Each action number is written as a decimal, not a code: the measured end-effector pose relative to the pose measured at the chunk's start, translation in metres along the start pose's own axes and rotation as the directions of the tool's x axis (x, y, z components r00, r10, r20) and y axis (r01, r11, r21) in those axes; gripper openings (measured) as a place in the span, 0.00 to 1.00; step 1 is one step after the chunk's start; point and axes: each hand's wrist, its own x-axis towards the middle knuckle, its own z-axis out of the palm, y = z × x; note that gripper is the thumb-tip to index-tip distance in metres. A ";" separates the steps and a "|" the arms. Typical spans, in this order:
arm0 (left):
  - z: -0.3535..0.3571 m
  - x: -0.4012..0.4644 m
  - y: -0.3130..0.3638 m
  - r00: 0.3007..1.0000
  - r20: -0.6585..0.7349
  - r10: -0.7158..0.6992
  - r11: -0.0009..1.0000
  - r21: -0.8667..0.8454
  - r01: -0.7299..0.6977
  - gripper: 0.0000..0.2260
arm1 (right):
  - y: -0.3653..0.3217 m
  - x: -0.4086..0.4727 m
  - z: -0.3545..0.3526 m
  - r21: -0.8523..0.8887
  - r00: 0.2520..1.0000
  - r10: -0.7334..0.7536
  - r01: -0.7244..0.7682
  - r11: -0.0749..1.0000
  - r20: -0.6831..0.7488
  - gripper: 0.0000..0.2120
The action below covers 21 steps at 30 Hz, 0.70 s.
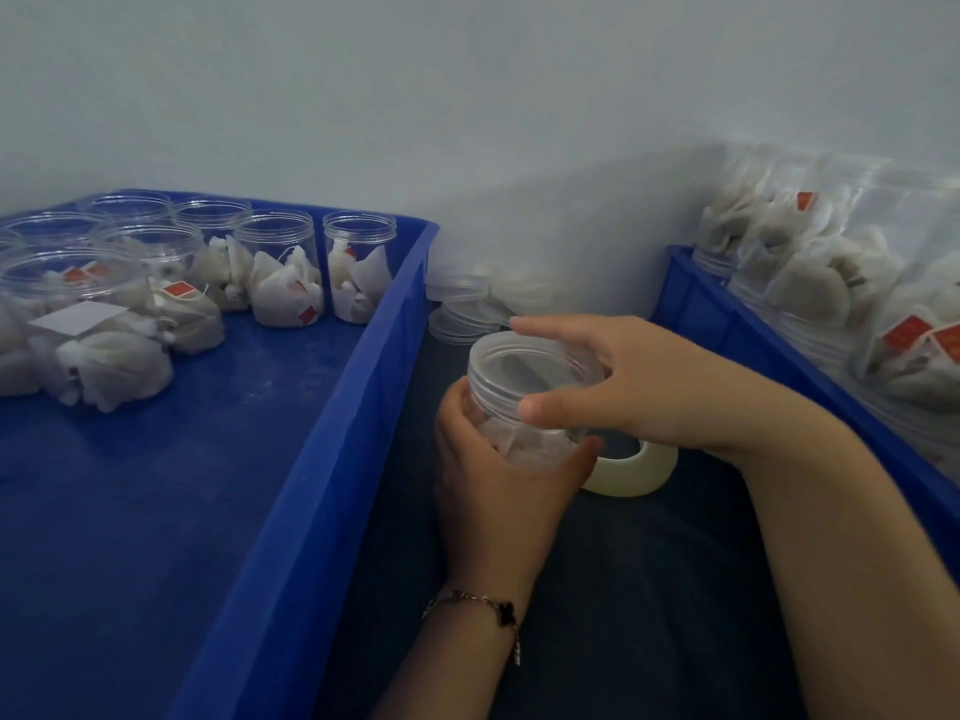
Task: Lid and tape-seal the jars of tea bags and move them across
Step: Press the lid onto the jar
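**No lettering legible anywhere**

Nothing here is showing words or numbers I can make out. The small red tags [177,290] hanging from the tea bags in the open jars are looking like plain red squares from where I'm standing; any print on them is blurring away. The red tags [906,332] in the sealed jars on the right are reading the same. A white paper square [78,318] is showing only a blank face.

left: open jars [280,267] in crate [311,459] | middle: held jar [524,402], tape roll [634,472] behind, lids [462,314] beyond | right: crate of jars [727,324]
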 end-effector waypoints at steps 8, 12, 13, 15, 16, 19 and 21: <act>-0.001 -0.001 0.001 1.000 0.002 0.016 1.000 0.007 -0.016 0.47 | -0.001 -0.005 -0.009 0.079 0.938 -0.035 0.066 0.995 -0.344 0.37; -0.001 -0.001 0.001 1.000 0.005 0.014 1.000 -0.005 -0.014 0.46 | -0.003 -0.004 -0.004 -0.008 0.987 0.011 -0.012 1.000 -0.159 0.34; -0.001 -0.001 0.001 1.000 0.004 0.012 1.000 -0.007 -0.012 0.46 | -0.004 -0.003 -0.003 -0.021 0.990 0.015 -0.018 1.000 -0.138 0.33; -0.001 -0.001 0.002 1.000 0.004 0.009 1.000 -0.008 -0.009 0.46 | -0.005 -0.002 -0.001 -0.031 0.992 0.016 -0.020 0.999 -0.125 0.32; -0.001 -0.001 0.002 1.000 0.006 0.008 1.000 -0.005 -0.008 0.46 | -0.005 -0.001 -0.001 -0.033 0.992 0.016 -0.020 0.999 -0.127 0.31; -0.001 -0.002 0.002 1.000 0.002 0.011 1.000 -0.004 -0.011 0.46 | -0.004 -0.001 -0.001 -0.043 0.991 0.024 -0.030 0.999 -0.132 0.33; -0.001 -0.002 0.002 1.000 -0.001 0.014 1.000 -0.006 -0.014 0.46 | -0.006 -0.003 -0.002 -0.048 0.991 0.042 -0.048 0.998 -0.127 0.34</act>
